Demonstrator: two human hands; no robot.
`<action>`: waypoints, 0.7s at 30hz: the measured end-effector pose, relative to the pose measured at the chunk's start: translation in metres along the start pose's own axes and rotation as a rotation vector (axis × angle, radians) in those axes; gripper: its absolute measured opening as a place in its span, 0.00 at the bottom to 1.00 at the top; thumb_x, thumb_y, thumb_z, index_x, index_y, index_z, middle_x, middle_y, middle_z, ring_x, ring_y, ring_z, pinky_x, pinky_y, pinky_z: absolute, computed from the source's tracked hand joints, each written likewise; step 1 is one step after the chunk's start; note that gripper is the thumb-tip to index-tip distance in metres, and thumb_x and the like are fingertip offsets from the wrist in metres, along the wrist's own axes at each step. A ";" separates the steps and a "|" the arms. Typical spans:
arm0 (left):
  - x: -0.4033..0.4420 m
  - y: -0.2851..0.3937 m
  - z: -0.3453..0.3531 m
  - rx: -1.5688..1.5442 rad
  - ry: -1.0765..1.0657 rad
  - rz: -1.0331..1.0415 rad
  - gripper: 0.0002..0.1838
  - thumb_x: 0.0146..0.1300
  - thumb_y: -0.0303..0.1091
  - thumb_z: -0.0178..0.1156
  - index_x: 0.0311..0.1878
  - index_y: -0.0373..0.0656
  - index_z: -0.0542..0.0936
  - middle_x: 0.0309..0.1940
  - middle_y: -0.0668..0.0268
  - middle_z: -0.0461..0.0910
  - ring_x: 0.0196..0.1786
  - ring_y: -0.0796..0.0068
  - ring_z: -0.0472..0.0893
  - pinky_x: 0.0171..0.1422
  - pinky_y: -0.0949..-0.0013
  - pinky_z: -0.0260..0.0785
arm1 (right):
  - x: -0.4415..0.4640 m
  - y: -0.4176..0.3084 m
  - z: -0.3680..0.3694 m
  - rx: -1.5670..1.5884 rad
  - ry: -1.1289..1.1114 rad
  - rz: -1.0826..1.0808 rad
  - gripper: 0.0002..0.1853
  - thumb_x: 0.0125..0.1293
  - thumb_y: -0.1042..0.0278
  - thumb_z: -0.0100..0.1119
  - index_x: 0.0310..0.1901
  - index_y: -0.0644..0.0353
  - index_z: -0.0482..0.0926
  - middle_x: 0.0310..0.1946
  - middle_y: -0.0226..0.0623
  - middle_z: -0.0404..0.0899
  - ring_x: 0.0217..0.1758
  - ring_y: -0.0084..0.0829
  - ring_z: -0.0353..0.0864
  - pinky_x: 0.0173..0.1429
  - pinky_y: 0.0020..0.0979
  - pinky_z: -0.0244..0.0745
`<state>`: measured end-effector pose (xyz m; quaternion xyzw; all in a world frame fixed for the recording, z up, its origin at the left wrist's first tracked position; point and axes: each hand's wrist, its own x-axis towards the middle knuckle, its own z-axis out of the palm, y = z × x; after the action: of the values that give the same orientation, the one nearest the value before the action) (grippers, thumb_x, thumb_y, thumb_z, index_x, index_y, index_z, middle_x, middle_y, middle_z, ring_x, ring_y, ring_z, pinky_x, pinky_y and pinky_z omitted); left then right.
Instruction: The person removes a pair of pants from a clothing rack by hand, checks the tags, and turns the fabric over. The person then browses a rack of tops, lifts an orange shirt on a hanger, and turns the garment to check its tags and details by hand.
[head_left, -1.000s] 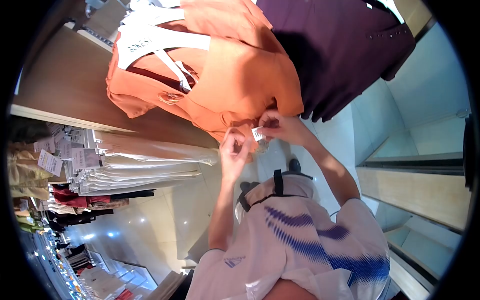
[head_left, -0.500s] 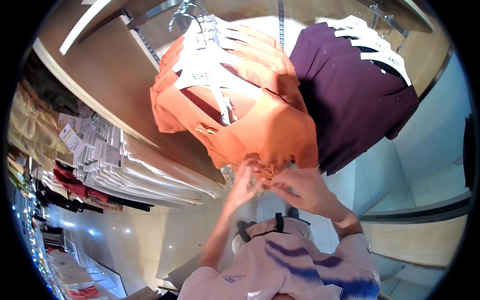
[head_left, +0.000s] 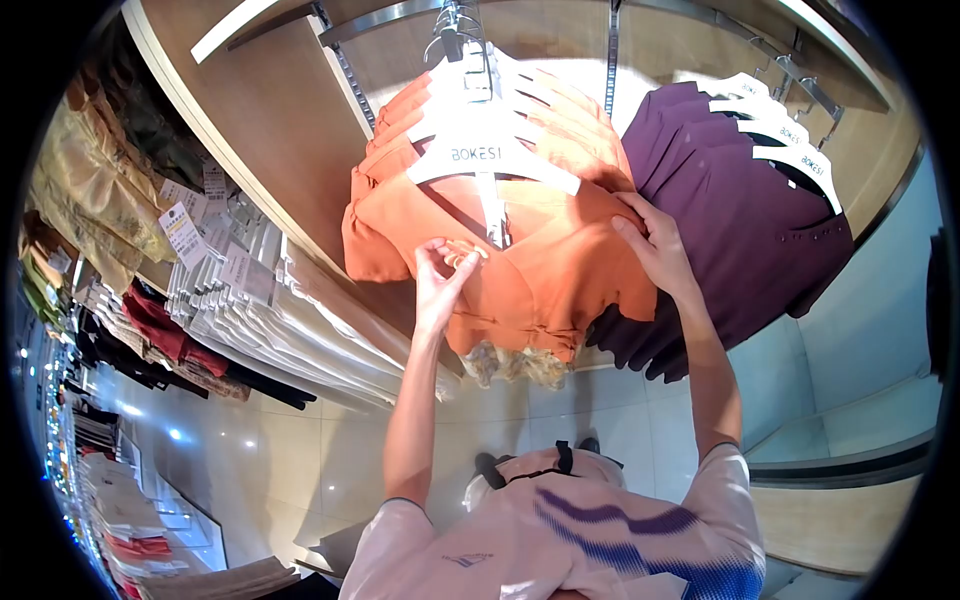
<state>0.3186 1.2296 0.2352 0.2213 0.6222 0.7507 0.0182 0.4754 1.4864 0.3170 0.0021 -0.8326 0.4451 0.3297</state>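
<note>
An orange garment (head_left: 570, 260) hangs from a white hanger (head_left: 500, 163) at the front of a row of similar orange garments. My left hand (head_left: 440, 280) is at its chest, thumb and fingers pinched at a small gold-coloured ornament (head_left: 466, 252). On the garment's right shoulder side rests my right hand (head_left: 655, 245), its thumb and fingers apart around the sleeve edge. Below the orange hem, patterned pale fabric (head_left: 515, 366) shows.
Dark purple garments (head_left: 740, 220) hang close on the right. White garments (head_left: 290, 320) with paper tags (head_left: 181, 235) hang at left. A metal rail (head_left: 380, 18) runs above, and a glass-like panel (head_left: 860, 300) stands at far right.
My hands have moved up from the garment's lower edge, the left to the chest ornament and the right to the shoulder. The white tag held earlier is let go. The view has tilted upward.
</note>
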 end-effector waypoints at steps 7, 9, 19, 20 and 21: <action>-0.001 -0.005 -0.017 -0.301 -0.209 -0.118 0.06 0.65 0.32 0.62 0.38 0.40 0.76 0.32 0.69 0.80 0.37 0.81 0.77 0.45 0.76 0.69 | 0.001 0.000 -0.004 -0.065 0.069 -0.059 0.15 0.65 0.70 0.61 0.51 0.67 0.76 0.29 0.34 0.75 0.29 0.19 0.68 0.36 0.23 0.67; -0.006 -0.007 -0.020 -0.306 -0.225 -0.118 0.06 0.65 0.32 0.62 0.39 0.41 0.77 0.34 0.68 0.80 0.38 0.80 0.78 0.46 0.75 0.69 | 0.002 -0.001 -0.006 -0.056 0.039 0.070 0.15 0.65 0.70 0.61 0.50 0.67 0.77 0.30 0.34 0.76 0.29 0.17 0.67 0.34 0.22 0.66; -0.030 -0.007 -0.031 -0.581 -0.173 -0.142 0.08 0.65 0.23 0.58 0.46 0.40 0.74 0.44 0.64 0.80 0.47 0.72 0.80 0.54 0.61 0.76 | 0.004 0.002 0.004 -0.082 0.097 0.023 0.15 0.63 0.69 0.63 0.49 0.65 0.77 0.33 0.37 0.78 0.28 0.21 0.71 0.32 0.26 0.66; -0.031 -0.006 -0.031 -0.606 -0.164 -0.138 0.10 0.65 0.22 0.57 0.48 0.41 0.74 0.45 0.63 0.79 0.47 0.71 0.80 0.54 0.61 0.76 | 0.003 -0.001 0.006 -0.164 0.166 -0.063 0.15 0.61 0.71 0.63 0.49 0.63 0.77 0.35 0.38 0.78 0.30 0.26 0.74 0.34 0.27 0.68; -0.032 -0.006 -0.032 -0.607 -0.159 -0.136 0.10 0.65 0.22 0.57 0.48 0.41 0.74 0.45 0.63 0.79 0.47 0.71 0.80 0.54 0.61 0.76 | 0.003 -0.007 0.008 -0.246 0.235 -0.149 0.15 0.60 0.72 0.63 0.49 0.62 0.77 0.37 0.38 0.78 0.33 0.31 0.76 0.35 0.29 0.70</action>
<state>0.3344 1.1915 0.2159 0.2219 0.3798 0.8794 0.1821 0.4708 1.4778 0.3206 -0.0288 -0.8341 0.3113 0.4545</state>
